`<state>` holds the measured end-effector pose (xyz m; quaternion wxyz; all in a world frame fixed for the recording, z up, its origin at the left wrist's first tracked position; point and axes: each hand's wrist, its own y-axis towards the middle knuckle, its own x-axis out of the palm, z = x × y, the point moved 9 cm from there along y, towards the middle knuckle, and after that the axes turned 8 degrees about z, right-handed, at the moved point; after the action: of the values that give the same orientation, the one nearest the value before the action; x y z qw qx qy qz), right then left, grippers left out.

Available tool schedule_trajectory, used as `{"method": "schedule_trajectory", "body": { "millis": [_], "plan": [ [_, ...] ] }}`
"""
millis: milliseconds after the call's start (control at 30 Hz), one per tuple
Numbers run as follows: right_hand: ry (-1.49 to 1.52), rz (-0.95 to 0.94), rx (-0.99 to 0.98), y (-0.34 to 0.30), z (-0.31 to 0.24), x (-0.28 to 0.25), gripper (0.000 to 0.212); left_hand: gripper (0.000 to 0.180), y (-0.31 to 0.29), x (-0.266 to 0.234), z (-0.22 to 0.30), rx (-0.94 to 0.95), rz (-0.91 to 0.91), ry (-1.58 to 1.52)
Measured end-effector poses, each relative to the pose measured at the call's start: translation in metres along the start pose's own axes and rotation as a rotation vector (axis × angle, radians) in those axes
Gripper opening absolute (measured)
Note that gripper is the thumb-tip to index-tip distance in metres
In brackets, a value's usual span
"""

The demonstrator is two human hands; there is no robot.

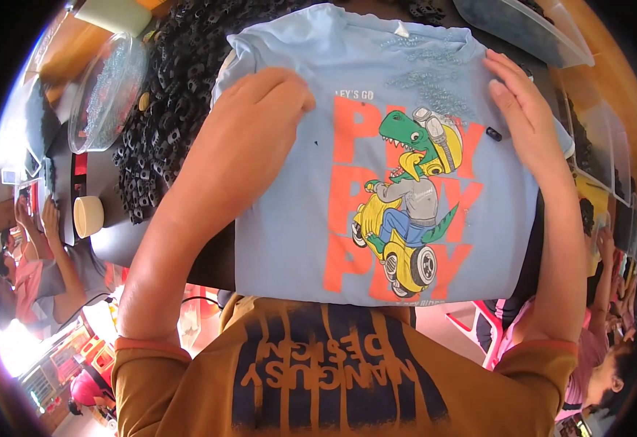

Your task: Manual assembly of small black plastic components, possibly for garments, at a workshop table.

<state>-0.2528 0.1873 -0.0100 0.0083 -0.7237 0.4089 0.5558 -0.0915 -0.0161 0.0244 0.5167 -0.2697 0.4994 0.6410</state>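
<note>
A light blue T-shirt lies folded flat, printed with a green dinosaur on a yellow scooter and orange letters. Over its upper left part is my left hand, fingers curled inward; whatever they pinch is hidden. My right hand rests along the shirt's right edge with fingers stretched out, holding nothing. Small clear beads are scattered on the cloth at the upper right. One small black piece lies on the shirt beside my right hand.
A heap of black plastic pieces covers the table on the left. Beyond it sit a clear bowl of beads and a cream cup. Clear plastic boxes stand far right. Other people are at both sides.
</note>
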Motion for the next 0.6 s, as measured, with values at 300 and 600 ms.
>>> {"method": "schedule_trajectory", "body": {
  "millis": [300,600],
  "plan": [
    [0.649,-0.027,0.349,-0.007,-0.14,0.006,0.022,0.033,-0.029,-0.026,0.027,-0.168,0.185,-0.709],
    [0.741,-0.121,0.381,0.02,-0.189,0.066,0.013,0.021,-0.098,-0.029,0.027,-0.095,0.241,-0.726]
  ]
}}
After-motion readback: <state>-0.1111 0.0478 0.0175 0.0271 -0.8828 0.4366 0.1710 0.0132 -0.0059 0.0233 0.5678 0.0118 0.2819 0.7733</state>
